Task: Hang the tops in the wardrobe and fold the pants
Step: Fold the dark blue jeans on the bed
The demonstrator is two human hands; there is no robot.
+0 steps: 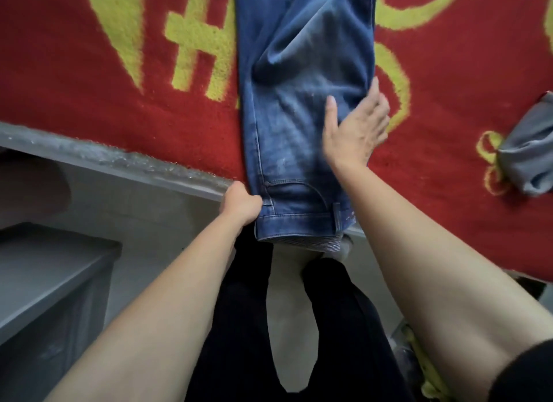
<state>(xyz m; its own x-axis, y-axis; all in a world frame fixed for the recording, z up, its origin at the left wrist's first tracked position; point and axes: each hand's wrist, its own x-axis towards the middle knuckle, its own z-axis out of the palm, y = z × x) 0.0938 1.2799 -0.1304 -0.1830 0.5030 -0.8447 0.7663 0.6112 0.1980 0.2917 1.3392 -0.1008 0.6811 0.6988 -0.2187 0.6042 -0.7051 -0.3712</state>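
Here my left hand (pixel 241 203) grips the waistband corner of the jeans (pixel 302 108). My right hand (pixel 356 126) lies flat, fingers straight, on the denim. They lie on a red blanket (pixel 89 81).

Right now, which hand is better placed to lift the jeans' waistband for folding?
Left: the left hand grips the jeans at the waistband corner; the right hand lies flat farther up the denim.

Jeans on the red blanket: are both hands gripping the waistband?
No, only the left hand grips the waistband corner; the right hand lies flat, fingers straight, higher up on the jeans.
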